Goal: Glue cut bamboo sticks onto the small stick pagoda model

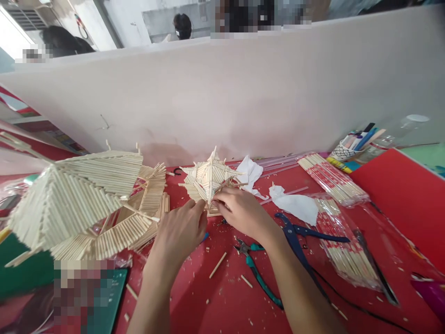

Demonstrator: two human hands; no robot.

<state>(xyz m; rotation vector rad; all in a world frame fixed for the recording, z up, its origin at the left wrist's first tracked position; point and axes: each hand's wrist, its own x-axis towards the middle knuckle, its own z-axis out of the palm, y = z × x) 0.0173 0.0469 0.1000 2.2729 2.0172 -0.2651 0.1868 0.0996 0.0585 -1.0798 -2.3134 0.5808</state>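
Observation:
A small pavilion model (212, 174), built of thin wooden sticks with a pointed, ridged roof, stands on the red table by the partition. My left hand (183, 223) is at its front left corner, fingers curled and closed against it. On the front right, my right hand (245, 211) pinches the model's lower roof edge with bent fingers. The exact contact of the fingertips is partly hidden by the hands. Left of my hands rises a larger stick pavilion (90, 190) with a broad roof and a curved lower tier.
Green-handled nippers (259, 273) and a blue cutter tool (299, 241) lie right of centre. Farther right are bagged chopsticks (347, 246), crumpled tissue (295, 206) and a pen cup (347, 144). A green cutting mat (114, 297) lies front left. A white partition (222, 97) borders the back.

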